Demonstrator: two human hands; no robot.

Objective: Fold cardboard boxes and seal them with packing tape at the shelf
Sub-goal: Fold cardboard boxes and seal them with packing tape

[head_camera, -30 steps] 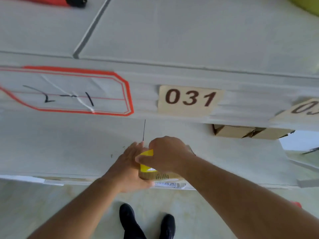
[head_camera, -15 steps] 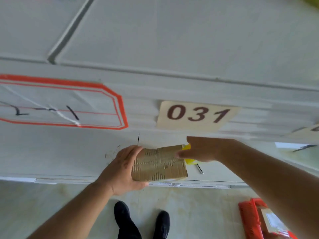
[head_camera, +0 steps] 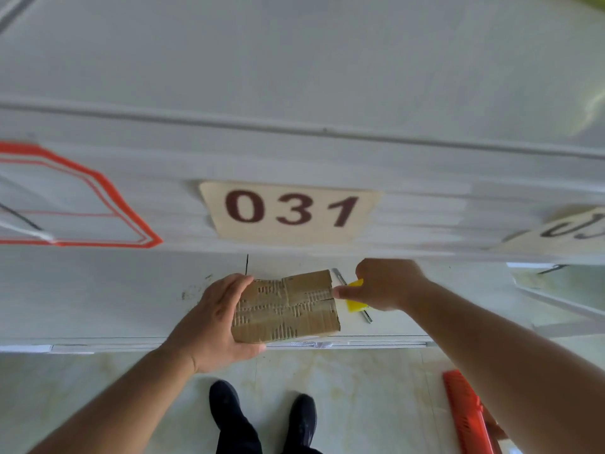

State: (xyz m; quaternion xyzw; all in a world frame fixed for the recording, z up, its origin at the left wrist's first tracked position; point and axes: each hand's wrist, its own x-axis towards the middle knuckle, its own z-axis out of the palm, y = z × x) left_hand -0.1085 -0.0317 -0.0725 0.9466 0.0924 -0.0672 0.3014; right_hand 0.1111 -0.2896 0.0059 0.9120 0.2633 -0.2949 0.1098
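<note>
Left hand (head_camera: 212, 322) fingers curl round the cardboard box (head_camera: 286, 306) at its left end, likely bracing it against the taping. Right hand (head_camera: 383, 285) clenches a yellow tape dispenser (head_camera: 355, 299) touching its right end. The box lies flat at the shelf (head_camera: 131, 299) front edge, long axis left-right.

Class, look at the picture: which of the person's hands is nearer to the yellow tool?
Right. The right hand has its grip on the yellow tool, beside the box's right end. The left hand holds the cardboard box at its left end, the box between them.
</note>
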